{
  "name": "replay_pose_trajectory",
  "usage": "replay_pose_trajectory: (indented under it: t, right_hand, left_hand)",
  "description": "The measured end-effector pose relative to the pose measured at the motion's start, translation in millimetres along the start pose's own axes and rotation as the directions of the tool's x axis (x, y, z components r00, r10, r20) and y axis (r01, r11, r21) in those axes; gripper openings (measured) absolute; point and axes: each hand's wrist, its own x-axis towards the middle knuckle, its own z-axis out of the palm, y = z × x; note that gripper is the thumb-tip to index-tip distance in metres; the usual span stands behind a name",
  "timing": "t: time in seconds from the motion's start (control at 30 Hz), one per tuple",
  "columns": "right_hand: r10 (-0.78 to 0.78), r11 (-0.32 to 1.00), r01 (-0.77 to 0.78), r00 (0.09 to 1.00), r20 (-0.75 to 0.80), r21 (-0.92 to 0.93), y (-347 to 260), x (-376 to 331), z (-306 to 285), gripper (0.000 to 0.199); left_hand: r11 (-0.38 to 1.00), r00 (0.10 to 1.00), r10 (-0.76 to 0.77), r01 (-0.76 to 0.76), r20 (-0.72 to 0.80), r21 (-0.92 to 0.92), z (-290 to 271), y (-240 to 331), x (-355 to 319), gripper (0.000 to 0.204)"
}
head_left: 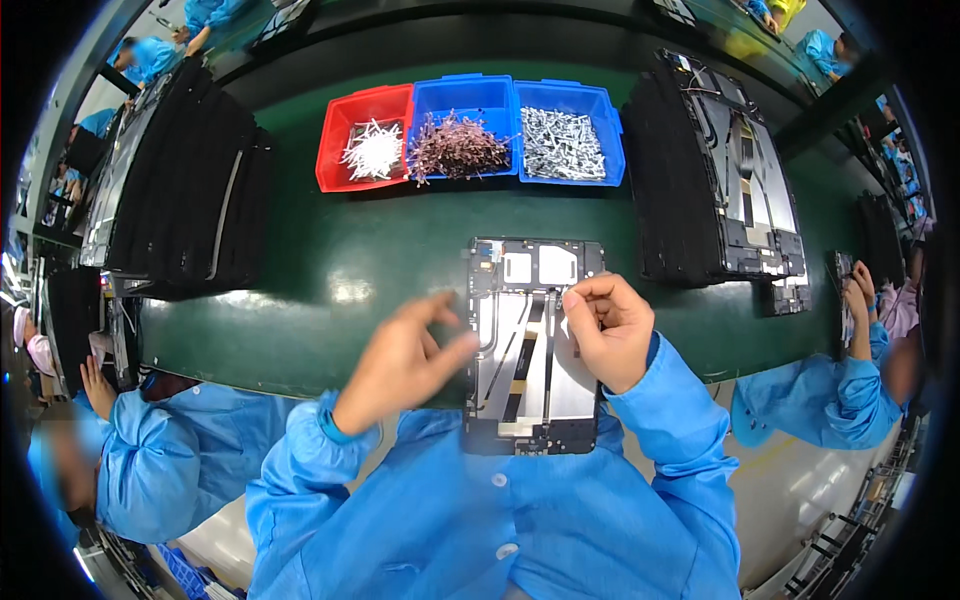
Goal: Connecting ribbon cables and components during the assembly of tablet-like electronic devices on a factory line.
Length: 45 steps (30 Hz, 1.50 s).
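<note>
An open tablet chassis (575, 395), with a black frame, silver inner panel and dark flat cables, lies in front of me and reaches over the table's near edge. My right hand (612, 325) is over its upper right part, thumb and forefinger pinched together. Whatever sits between those fingertips is too small to name. Beside the chassis's left edge is my left hand (405, 360), slightly smeared by motion, with thumb and fingers apart and nothing visible in it. A blue band circles the left wrist.
Beyond the chassis stand a red bin (328, 150) of white strips, a blue bin (462, 95) of brownish cable parts and another blue bin (568, 97) of silvery pieces. Tall stacks of black-framed chassis flank the green table (300, 255) at left (190, 190) and right (690, 190). Co-workers sit on both sides.
</note>
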Motion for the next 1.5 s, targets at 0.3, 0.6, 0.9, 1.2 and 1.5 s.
replay_pose_trajectory:
  t: [0.3,0.6,0.9,1.2,1.5]
  right_hand:
    - [0.061,0.987,-0.056,0.998,-0.033,0.153,-6.2,-14.1,18.4,0.006]
    - [-0.154,0.867,-0.003,0.95,0.273,0.499,-139.1,34.8,12.3,0.012]
    - [-0.043,0.869,-0.181,0.9,0.433,0.461,-161.9,43.7,45.9,0.004]
    - [-0.129,0.88,-0.078,0.91,0.393,0.468,-153.3,45.4,46.6,0.007]
    - [-0.219,0.873,-0.007,0.888,0.404,0.488,-145.6,45.4,43.9,0.006]
  left_hand:
    - [0.445,0.862,-0.213,0.504,0.46,-0.74,21.1,23.5,-12.3,0.032]
    - [0.829,0.689,0.509,-0.555,-0.516,0.076,0.0,49.9,-23.0,0.027]
    - [0.594,0.356,0.772,-0.699,-0.527,0.398,28.2,-5.6,28.0,0.046]
    - [0.834,0.707,0.551,-0.468,-0.442,0.292,20.2,3.6,-5.6,0.055]
    - [0.68,0.573,0.725,-0.511,-0.382,0.526,10.7,33.7,-3.8,0.062]
